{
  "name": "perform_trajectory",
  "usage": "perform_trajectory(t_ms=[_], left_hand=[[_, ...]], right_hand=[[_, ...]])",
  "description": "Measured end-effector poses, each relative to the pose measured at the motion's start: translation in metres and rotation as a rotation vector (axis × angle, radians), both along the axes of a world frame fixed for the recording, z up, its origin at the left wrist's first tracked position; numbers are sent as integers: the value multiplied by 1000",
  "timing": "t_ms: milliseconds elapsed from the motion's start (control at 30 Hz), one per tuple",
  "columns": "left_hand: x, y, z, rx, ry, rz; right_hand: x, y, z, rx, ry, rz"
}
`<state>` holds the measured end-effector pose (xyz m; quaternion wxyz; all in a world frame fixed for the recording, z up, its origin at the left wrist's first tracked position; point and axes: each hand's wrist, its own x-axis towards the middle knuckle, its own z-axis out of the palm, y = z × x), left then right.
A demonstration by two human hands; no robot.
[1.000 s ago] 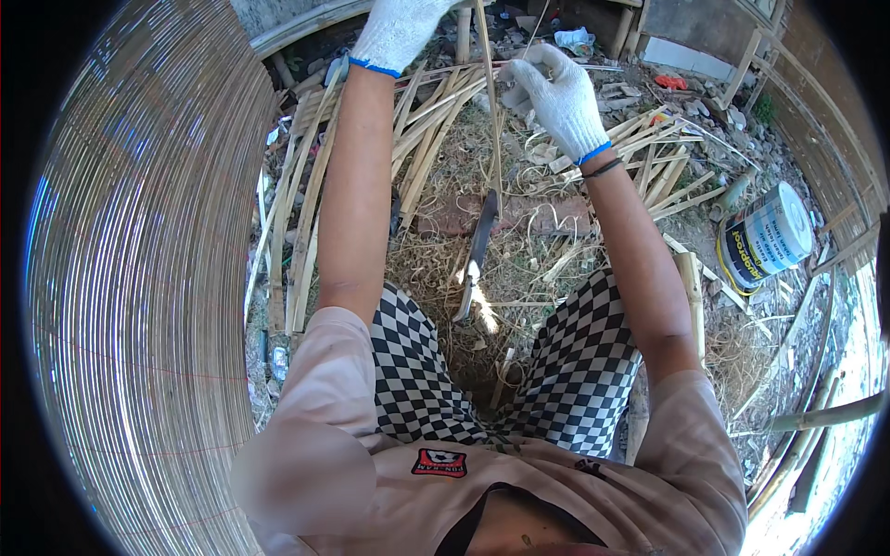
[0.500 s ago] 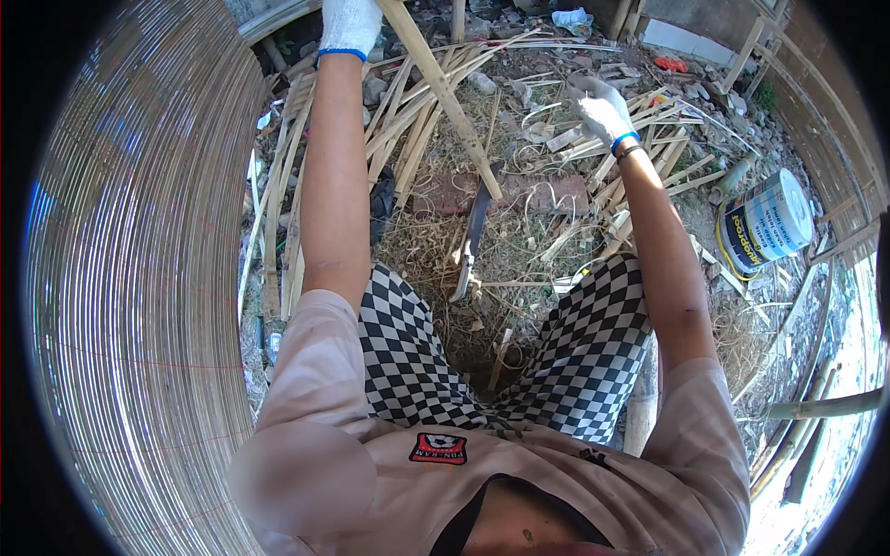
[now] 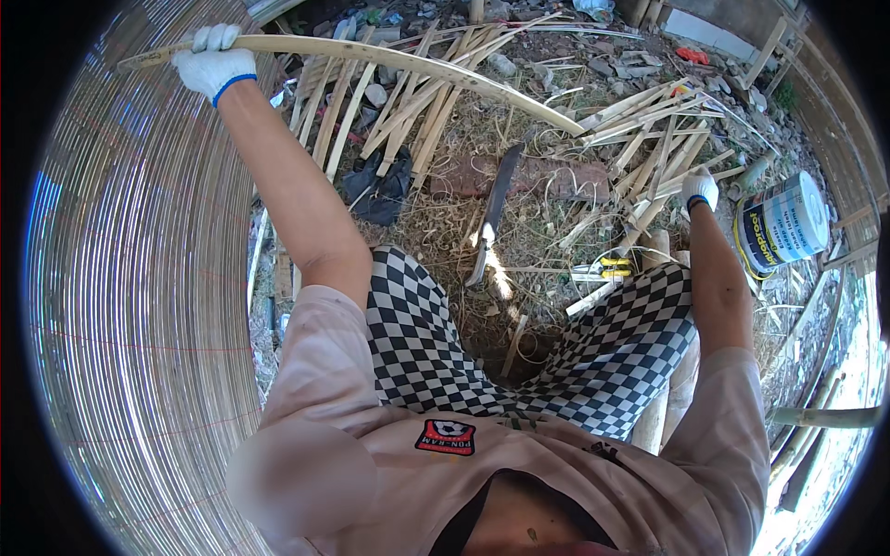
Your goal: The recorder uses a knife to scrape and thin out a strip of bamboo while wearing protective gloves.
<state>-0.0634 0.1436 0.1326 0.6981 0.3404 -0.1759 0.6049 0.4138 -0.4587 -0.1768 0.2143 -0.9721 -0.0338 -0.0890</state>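
Note:
My left hand [image 3: 215, 63], in a white knit glove with a blue cuff, grips a long split bamboo strip [image 3: 389, 57] near its far-left end. The strip stretches across to the right above the ground, over other strips. My right hand [image 3: 700, 188], gloved the same way, is low beside the right-hand pile of bamboo strips [image 3: 663, 153]; its fingers are hidden from view. Between my knees and a reddish brick slab [image 3: 565, 178] lies a machete [image 3: 501, 190], its dark blade tip resting over the slab. Pliers with yellow handles [image 3: 616, 267] lie by my right knee.
A second pile of bamboo strips [image 3: 431, 120] lies at the far left, near a black cloth-like item [image 3: 382, 185]. A white and blue bucket [image 3: 783, 225] stands at right. A slatted bamboo screen [image 3: 139, 278] borders my left. Shavings and rubble cover the ground.
My left hand has swung left with the bamboo strip, whose near end lifted away from the machete. My right hand has come nearer and moved right, beside the strip pile.

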Motion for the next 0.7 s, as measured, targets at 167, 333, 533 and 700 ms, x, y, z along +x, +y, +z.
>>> perform_trajectory(t_ms=[167,333,533,700], left_hand=[[-7,-24,-3,61,192,378],[2,-37,5,210,275,359],[50,-78,10,-48,201,250],[72,-91,5,50,273,314]], right_hand=[[19,-55,0,37,161,-34],[-46,34,80,-264,-309,-14],[-136,145,130,-190,-547,679],[-202,183,61,-400,-87,1185]])
